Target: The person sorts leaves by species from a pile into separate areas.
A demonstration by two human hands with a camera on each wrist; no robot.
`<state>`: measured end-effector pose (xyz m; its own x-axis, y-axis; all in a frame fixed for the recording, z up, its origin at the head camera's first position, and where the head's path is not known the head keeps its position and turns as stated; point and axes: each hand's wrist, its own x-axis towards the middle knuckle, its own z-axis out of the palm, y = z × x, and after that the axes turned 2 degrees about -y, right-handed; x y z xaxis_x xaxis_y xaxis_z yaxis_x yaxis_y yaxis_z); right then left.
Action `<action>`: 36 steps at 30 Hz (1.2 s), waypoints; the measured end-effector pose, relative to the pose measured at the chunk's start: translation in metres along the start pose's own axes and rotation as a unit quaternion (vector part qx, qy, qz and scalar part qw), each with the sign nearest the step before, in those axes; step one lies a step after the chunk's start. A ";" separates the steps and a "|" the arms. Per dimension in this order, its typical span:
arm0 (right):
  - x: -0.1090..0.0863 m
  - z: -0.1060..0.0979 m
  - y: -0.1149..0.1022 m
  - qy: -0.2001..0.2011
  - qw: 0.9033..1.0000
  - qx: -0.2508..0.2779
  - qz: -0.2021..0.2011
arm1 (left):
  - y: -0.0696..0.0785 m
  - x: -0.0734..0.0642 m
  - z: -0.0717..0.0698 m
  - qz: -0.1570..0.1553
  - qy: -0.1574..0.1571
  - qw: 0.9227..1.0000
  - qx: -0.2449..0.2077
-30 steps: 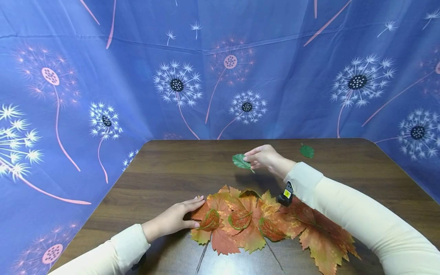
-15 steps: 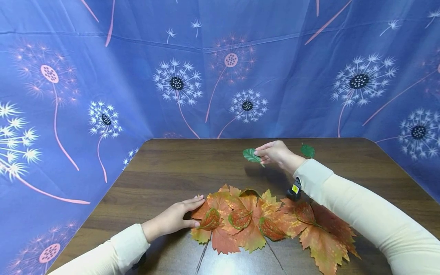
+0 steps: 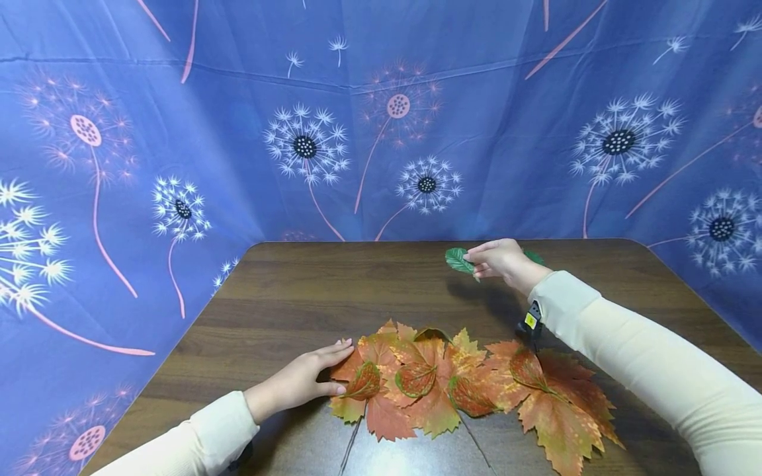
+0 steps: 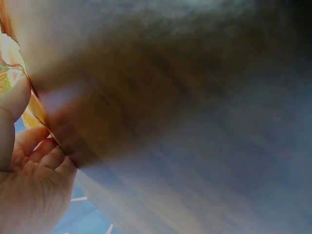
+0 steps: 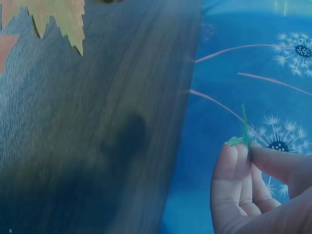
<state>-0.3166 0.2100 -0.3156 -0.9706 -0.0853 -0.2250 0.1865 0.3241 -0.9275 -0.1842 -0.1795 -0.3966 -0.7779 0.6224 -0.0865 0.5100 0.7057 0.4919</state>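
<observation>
My right hand (image 3: 503,259) pinches a green leaf (image 3: 458,260) between thumb and fingertips, held above the far part of the table. The right wrist view shows that leaf (image 5: 244,122) nearly edge-on above the fingertips. Closer to me lies a cluster of overlapping orange and yellow autumn leaves (image 3: 389,420), with several smaller red-green leaves on top. At its left end my left hand (image 3: 303,380) rests with fingers extended, touching the outer leaf. In the left wrist view, the left thumb and fingers (image 4: 33,139) meet the leaf edge; much of that view is blurred.
Another green leaf (image 3: 534,256) lies near the table's back edge, partly behind the right hand. Thin dark stems (image 3: 476,439) extend from the cluster toward me. A blue dandelion-print cloth (image 3: 500,132) hangs behind the brown wooden table (image 3: 286,291).
My right hand has moved right and farther back with the green leaf, now partly covering the other green leaf. The left hand and the autumn leaves have stayed in place.
</observation>
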 end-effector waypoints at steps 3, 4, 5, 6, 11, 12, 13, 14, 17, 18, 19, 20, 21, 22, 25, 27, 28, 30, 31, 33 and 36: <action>-0.001 -0.005 0.000 0.002 1.000 -0.005 -0.002 | -0.001 0.000 0.001 0.001 0.001 1.000 0.000; -0.001 -0.007 0.000 0.003 1.000 -0.007 -0.003 | -0.001 0.000 0.001 0.001 0.000 1.000 0.000; -0.001 -0.008 0.000 0.004 1.000 -0.007 -0.002 | -0.002 0.000 0.001 0.001 0.001 1.000 0.000; -0.001 -0.009 0.000 0.007 1.000 -0.008 -0.002 | -0.002 0.000 0.001 0.001 0.000 1.000 0.000; 0.001 -0.013 0.004 0.015 1.000 0.000 0.001 | -0.003 0.000 0.002 -0.003 -0.001 1.000 0.002; 0.001 -0.013 0.005 0.015 1.000 -0.001 0.001 | -0.003 0.000 0.003 -0.004 -0.001 1.000 0.002; 0.001 -0.014 0.006 0.014 1.000 -0.002 0.001 | -0.003 0.000 0.003 -0.005 -0.001 1.000 0.001; 0.002 -0.015 0.006 0.015 1.000 -0.006 0.001 | -0.003 0.000 0.002 -0.006 -0.001 1.000 0.000; 0.002 -0.018 0.007 0.020 1.000 -0.013 -0.003 | -0.002 0.000 0.002 -0.006 -0.001 1.000 -0.002; 0.002 -0.019 0.007 0.021 1.000 -0.014 -0.004 | -0.002 0.000 0.002 -0.005 0.000 1.000 -0.002; 0.002 -0.020 0.007 0.022 1.000 -0.015 -0.005 | -0.001 0.000 0.002 -0.004 0.000 1.000 -0.001; 0.002 -0.021 0.007 0.024 1.000 -0.016 -0.005 | -0.001 0.000 0.001 -0.004 0.000 1.000 -0.001; 0.002 -0.022 0.007 0.024 1.000 -0.018 -0.005 | -0.001 0.000 0.001 -0.004 0.001 1.000 0.000; 0.002 -0.023 0.007 0.022 1.000 -0.018 -0.005 | -0.001 0.000 0.001 -0.004 0.001 1.000 0.001; 0.002 -0.026 0.006 0.018 1.000 -0.025 -0.002 | -0.001 0.000 0.001 -0.003 0.002 1.000 0.004; 0.002 -0.029 0.006 0.016 1.000 -0.026 0.001 | -0.001 -0.001 0.001 -0.003 0.003 1.000 0.007; 0.002 -0.031 0.006 0.016 1.000 -0.024 0.002 | 0.000 -0.001 0.001 -0.002 0.004 1.000 0.009; 0.003 -0.035 0.006 0.015 0.999 -0.030 0.006 | 0.000 -0.001 0.000 -0.001 0.004 1.000 0.011; 0.002 -0.038 0.006 0.017 0.999 -0.031 0.008 | 0.000 -0.001 0.000 0.000 0.003 1.000 0.011; 0.002 -0.044 0.006 0.012 0.999 -0.040 0.019 | 0.001 0.000 -0.001 -0.001 0.000 1.000 0.009; 0.001 -0.054 0.007 0.015 0.999 -0.038 0.033 | 0.002 0.000 -0.002 -0.003 -0.006 1.000 0.008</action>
<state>-0.3251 0.2632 -0.3059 -0.9610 -0.0330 -0.2744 0.2390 0.3994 -0.8851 -0.1841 -0.1782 -0.3939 -0.7769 0.6217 -0.0997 0.5112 0.7153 0.4765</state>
